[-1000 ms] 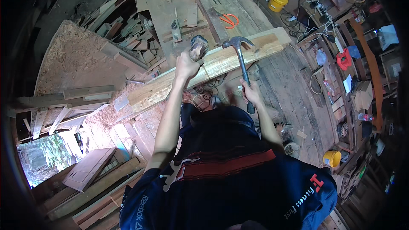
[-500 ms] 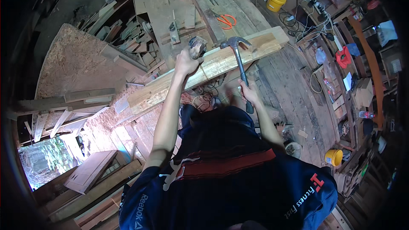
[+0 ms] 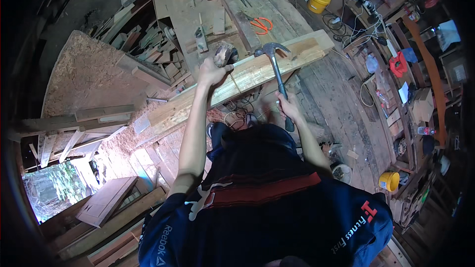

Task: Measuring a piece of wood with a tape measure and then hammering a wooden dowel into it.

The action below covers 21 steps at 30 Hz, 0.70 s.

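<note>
A steel claw hammer with a dark handle [image 3: 275,74] is raised over a long pale wooden plank [image 3: 237,81] that lies slantwise across the workshop floor. The right hand [image 3: 288,107] is clenched around the lower part of the handle, and the head stands above the plank's near edge. The left hand [image 3: 213,71] rests on the plank's top face, fingers curled near a dark rounded lump [image 3: 223,53]; whether it pinches anything small cannot be told. Compared with the frame half a second earlier, the hammer head sits slightly higher and nearer the plank's upper edge, while the left hand keeps its place on the wood (the plank itself has not shifted). Beyond the plank, orange-handled scissors [image 3: 260,24] lie on a grey board, well apart from the hammer. A yellow plastic bucket [image 3: 318,1] stands farther off at the top, and a second yellow bucket [image 3: 389,181] stands at the lower right. A heap of pale sawdust [image 3: 74,74] spreads to the left.
</note>
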Tool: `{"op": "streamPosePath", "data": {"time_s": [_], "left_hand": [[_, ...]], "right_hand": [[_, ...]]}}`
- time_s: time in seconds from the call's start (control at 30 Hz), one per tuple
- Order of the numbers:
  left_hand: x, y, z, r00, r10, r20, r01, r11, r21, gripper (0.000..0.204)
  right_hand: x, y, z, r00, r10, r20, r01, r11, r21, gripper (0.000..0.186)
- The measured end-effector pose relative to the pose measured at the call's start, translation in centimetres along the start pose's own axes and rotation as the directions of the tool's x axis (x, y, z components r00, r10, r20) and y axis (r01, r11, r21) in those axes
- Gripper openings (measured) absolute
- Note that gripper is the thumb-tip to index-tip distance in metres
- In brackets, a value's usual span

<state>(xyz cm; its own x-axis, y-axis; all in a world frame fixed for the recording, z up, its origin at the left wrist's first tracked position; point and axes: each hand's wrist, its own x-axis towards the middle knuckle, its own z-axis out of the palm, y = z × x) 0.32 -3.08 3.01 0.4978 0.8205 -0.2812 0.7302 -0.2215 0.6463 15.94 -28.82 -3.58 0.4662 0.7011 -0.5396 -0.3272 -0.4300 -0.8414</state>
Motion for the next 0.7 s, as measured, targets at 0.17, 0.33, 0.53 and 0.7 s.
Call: {"op": "streamPosePath", "data": {"time_s": [0.17,0.33,0.53,0.7], "left_hand": [[0.6,-0.5,0.1,0.999,0.029,0.045,-0.027,0.999,-0.031,0.053],[1.1,-1.5,0.5,0.997,0.005,0.073,0.000,0.997,-0.071,0.053],[1.2,-2.1,1.1,0.992,-0.043,0.115,0.063,0.983,-0.170,0.052],[-0.1,-0.2,0.7,0.999,0.010,0.053,-0.004,0.993,-0.121,0.042]], "right_hand": [[-0.3,-0.4,-0.1,1.000,0.026,0.007,-0.026,1.000,0.016,0.037],[-0.3,-0.5,-0.1,1.000,0.017,0.001,-0.017,1.000,0.014,0.037],[-0.4,-0.8,-0.2,1.000,0.013,0.023,-0.013,1.000,0.009,0.031],[-0.7,-0.9,-0.2,1.000,0.015,0.018,-0.016,1.000,0.017,0.033]]}}
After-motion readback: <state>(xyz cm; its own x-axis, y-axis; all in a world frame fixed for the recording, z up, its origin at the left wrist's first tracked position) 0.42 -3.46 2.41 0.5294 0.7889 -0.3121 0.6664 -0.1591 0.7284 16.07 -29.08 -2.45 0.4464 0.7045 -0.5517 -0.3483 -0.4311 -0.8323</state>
